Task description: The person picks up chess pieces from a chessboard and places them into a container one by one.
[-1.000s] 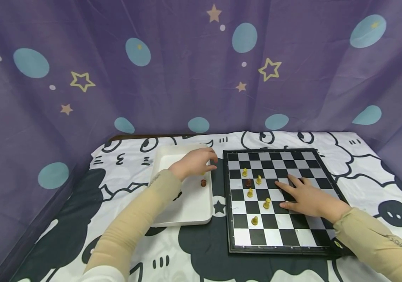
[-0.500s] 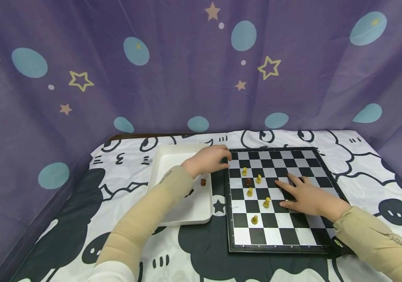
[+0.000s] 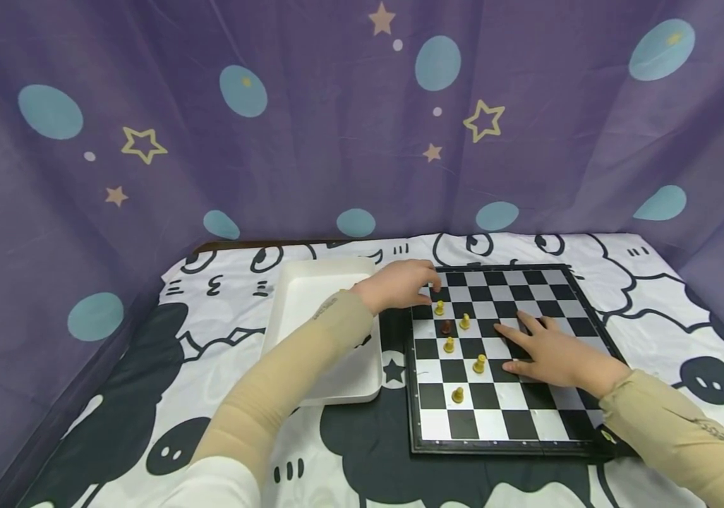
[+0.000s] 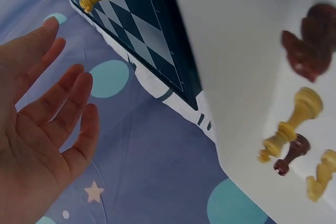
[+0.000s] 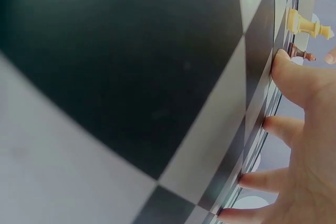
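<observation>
My left hand (image 3: 396,286) is over the far left corner of the black-and-white chessboard (image 3: 521,427), palm empty and fingers loosely bent in the left wrist view. Close to its fingertips stands a yellow chess piece (image 3: 439,308). Several more yellow pieces, such as the one nearer the middle, a yellow chess piece (image 3: 479,364), stand on the left half with a dark brown piece (image 3: 446,327). My right hand (image 3: 552,356) rests on the right half of the board, fingers spread and fingertips touching the squares.
Left of the board lies a white tray (image 3: 336,400), partly covered by the left sleeve. In it are yellow and brown pieces, including a yellow chess piece (image 4: 295,121) and a brown knight (image 4: 315,40). A purple curtain (image 3: 311,155) hangs behind the patterned cloth (image 3: 222,353).
My left hand has moved right, from over the tray to the far left corner of the board. The right hand has stayed in place on the squares.
</observation>
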`<move>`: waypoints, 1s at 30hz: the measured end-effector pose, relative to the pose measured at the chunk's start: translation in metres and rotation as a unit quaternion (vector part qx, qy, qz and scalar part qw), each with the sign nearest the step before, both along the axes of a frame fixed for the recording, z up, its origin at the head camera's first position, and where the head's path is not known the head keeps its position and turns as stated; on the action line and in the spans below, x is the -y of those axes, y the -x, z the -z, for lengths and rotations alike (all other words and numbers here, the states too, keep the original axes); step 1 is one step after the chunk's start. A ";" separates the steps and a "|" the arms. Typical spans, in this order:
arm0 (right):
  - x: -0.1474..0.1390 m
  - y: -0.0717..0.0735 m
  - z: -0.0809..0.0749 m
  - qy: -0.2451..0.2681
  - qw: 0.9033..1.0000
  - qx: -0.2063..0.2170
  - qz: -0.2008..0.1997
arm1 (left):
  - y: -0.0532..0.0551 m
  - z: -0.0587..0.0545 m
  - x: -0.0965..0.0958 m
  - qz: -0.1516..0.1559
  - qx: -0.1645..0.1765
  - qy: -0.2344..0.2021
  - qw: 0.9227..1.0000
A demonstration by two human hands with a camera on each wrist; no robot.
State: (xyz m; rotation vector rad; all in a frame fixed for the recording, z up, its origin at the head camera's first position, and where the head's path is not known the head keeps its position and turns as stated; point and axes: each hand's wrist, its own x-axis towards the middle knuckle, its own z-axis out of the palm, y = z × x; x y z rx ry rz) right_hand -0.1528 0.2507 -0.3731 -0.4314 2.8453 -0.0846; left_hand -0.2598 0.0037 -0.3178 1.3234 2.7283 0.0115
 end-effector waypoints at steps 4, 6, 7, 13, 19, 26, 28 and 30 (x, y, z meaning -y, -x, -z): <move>0.000 0.000 0.000 0.002 1.000 0.000 0.002 | 0.001 0.000 -0.006 0.006 0.007 0.019 1.000; 0.000 0.000 0.000 0.003 1.000 -0.001 0.002 | 0.001 0.001 -0.009 0.009 0.012 0.028 0.999; 0.000 0.000 0.000 0.003 1.000 -0.002 0.003 | 0.001 0.001 -0.010 0.011 0.013 0.033 0.999; 0.000 -0.001 -0.001 0.003 1.000 -0.004 0.003 | 0.002 0.005 -0.017 0.016 0.014 0.045 0.999; -0.001 0.000 0.001 0.002 1.000 -0.005 0.001 | 0.004 0.010 -0.021 0.009 0.014 0.061 0.998; -0.002 0.000 0.002 0.001 1.000 -0.014 -0.005 | 0.005 0.012 -0.025 0.017 0.006 0.069 0.997; -0.002 0.000 0.002 0.000 1.000 -0.013 -0.005 | 0.005 0.012 -0.026 0.019 0.006 0.071 0.997; -0.001 -0.001 0.002 0.000 1.000 -0.011 -0.005 | 0.005 0.013 -0.026 0.019 0.006 0.072 0.997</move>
